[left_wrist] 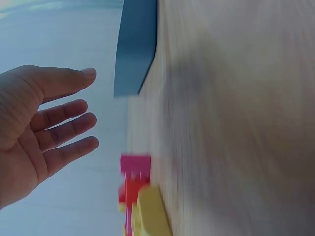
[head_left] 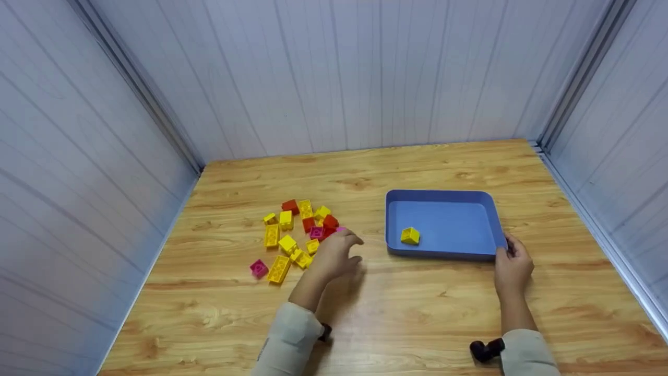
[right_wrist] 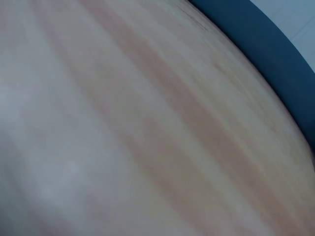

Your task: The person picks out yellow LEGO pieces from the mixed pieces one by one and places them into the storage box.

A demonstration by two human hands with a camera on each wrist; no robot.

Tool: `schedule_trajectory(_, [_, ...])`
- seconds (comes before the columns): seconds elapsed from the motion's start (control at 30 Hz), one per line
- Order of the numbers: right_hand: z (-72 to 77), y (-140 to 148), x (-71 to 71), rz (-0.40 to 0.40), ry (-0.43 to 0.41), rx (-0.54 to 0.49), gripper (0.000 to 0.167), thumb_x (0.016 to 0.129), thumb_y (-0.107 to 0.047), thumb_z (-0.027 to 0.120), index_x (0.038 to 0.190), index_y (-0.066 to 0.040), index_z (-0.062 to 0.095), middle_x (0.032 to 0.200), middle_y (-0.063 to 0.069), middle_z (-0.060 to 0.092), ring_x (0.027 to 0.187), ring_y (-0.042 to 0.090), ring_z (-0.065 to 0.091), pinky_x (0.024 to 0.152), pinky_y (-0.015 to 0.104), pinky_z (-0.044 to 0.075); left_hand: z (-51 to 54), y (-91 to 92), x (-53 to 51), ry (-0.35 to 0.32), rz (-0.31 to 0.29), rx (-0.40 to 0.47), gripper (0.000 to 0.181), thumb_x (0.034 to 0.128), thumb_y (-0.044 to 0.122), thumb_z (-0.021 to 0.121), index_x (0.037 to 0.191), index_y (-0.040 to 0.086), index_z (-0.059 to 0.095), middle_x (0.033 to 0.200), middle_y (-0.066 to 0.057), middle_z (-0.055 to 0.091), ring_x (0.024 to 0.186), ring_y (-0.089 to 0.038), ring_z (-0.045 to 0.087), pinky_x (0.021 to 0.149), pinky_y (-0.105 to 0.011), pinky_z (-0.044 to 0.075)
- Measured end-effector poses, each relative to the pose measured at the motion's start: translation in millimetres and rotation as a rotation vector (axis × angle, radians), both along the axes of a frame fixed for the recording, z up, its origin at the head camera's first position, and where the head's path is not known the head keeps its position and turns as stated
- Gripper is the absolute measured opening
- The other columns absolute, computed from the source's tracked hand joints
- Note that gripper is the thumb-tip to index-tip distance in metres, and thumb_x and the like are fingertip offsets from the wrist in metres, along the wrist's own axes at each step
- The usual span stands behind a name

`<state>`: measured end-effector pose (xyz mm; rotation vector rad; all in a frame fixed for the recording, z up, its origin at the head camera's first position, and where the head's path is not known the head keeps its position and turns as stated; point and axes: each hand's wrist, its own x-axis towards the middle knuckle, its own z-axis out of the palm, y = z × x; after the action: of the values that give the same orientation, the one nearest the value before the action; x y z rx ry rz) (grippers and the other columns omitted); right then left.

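The work appears to be at an early stage. One yellow block (head_left: 410,236) lies inside the blue tray (head_left: 454,224), near its front left corner; that is all the tray contains. The bulk, a loose heap of yellow, red and pink blocks (head_left: 287,244), lies outside it, on the left part of the wooden table (head_left: 417,313). If the heap is meant for the tray, nearly everything remains to be moved. An exact count is not possible, as the left hand (head_left: 334,257) covers part of the heap.

The left hand is at the heap's right edge, fingers relaxed and parted; the left wrist view confirms that it grasps nothing. The right hand (head_left: 514,267) grips the tray at its front right corner, thumb at the rim; the right wrist view does not show this hold.

Markings: the left sleeve (head_left: 293,334) bears a small dark mark (head_left: 262,350), possibly lettering, too small to read. No brand or label is legible on the blocks or tray.
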<state>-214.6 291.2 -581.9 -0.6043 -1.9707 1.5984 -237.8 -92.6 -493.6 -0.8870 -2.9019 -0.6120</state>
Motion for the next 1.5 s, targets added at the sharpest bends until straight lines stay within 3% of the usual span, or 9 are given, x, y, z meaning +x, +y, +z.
schedule_trajectory(0.1, [0.1, 0.2, 0.2, -0.004, 0.006, 0.005, 0.04, 0.093, -0.003, 0.047, 0.13, 0.0, 0.06, 0.128, 0.018, 0.061, 0.119, 0.021, 0.055, 0.098, 0.025, 0.045, -0.3, -17.3, 2.6, -0.025, 0.037, 0.042, 0.03, 0.0814, 0.014, 0.078, 0.108, 0.004, 0.071, 0.108, -0.01, 0.066, 0.1, -0.025, 0.063, 0.09, -0.038, 0.05])
schedule_trajectory(0.33, [1.0, 0.5, 3.3, -0.005, 0.001, -0.017, 0.039, 0.094, -0.003, 0.048, 0.131, 0.0, 0.06, 0.128, 0.018, 0.061, 0.119, 0.021, 0.055, 0.098, 0.025, 0.045, -1.8, -45.0, 9.6, -0.189, 0.203, 0.095, 0.031, 0.0832, 0.014, 0.077, 0.113, 0.006, 0.07, 0.113, -0.007, 0.063, 0.106, -0.025, 0.059, 0.096, -0.042, 0.048])
schedule_trajectory(0.57, [3.1, 1.0, 6.1, 0.001, 0.012, -0.035, 0.039, 0.094, -0.002, 0.048, 0.131, -0.001, 0.06, 0.13, 0.018, 0.06, 0.122, 0.022, 0.053, 0.1, 0.026, 0.044, -8.2, -52.9, 11.5, -0.283, 0.297, 0.032, 0.029, 0.0828, 0.012, 0.077, 0.11, 0.006, 0.071, 0.11, -0.006, 0.059, 0.1, -0.024, 0.057, 0.093, -0.041, 0.049])
schedule_trajectory(0.73, [3.4, 1.2, 5.5, 0.001, 0.008, -0.048, 0.041, 0.094, -0.001, 0.047, 0.132, -0.002, 0.059, 0.131, 0.018, 0.059, 0.123, 0.022, 0.052, 0.1, 0.026, 0.043, -11.7, -52.0, 11.1, -0.393, 0.359, 0.026, 0.024, 0.0843, 0.007, 0.074, 0.108, 0.009, 0.073, 0.103, -0.002, 0.059, 0.095, -0.022, 0.058, 0.092, -0.042, 0.05])
schedule_trajectory(0.97, [1.9, 0.3, 3.2, 0.021, 0.002, -0.048, 0.041, 0.096, -0.004, 0.045, 0.136, -0.001, 0.055, 0.136, 0.018, 0.055, 0.128, 0.023, 0.049, 0.103, 0.028, 0.041, -14.6, -49.9, 6.4, -0.239, 0.32, -0.094, 0.01, 0.0912, 0.011, 0.065, 0.09, 0.006, 0.074, 0.082, -0.001, 0.059, 0.076, -0.018, 0.057, 0.077, -0.036, 0.052])
schedule_trajectory(1.37, [-1.1, 0.6, -2.7, 0.007, 0.003, -0.007, 0.041, 0.094, -0.001, 0.046, 0.133, 0.001, 0.057, 0.133, 0.019, 0.057, 0.126, 0.024, 0.051, 0.101, 0.029, 0.043, -14.0, -47.1, 5.5, -0.294, 0.353, -0.1, 0.01, 0.0918, 0.015, 0.065, 0.085, 0.008, 0.069, 0.08, -0.002, 0.057, 0.075, -0.02, 0.055, 0.077, -0.035, 0.05])
schedule_trajectory(1.5, [-2.0, 0.7, -1.2, 0.009, -0.005, 0.004, 0.041, 0.093, -0.001, 0.046, 0.132, 0.001, 0.058, 0.132, 0.017, 0.058, 0.124, 0.024, 0.052, 0.101, 0.029, 0.043, -11.1, -42.5, 7.0, -0.278, 0.307, -0.072, 0.005, 0.0869, 0.011, 0.07, 0.085, 0.006, 0.071, 0.078, -0.001, 0.056, 0.074, -0.021, 0.054, 0.074, -0.033, 0.048])
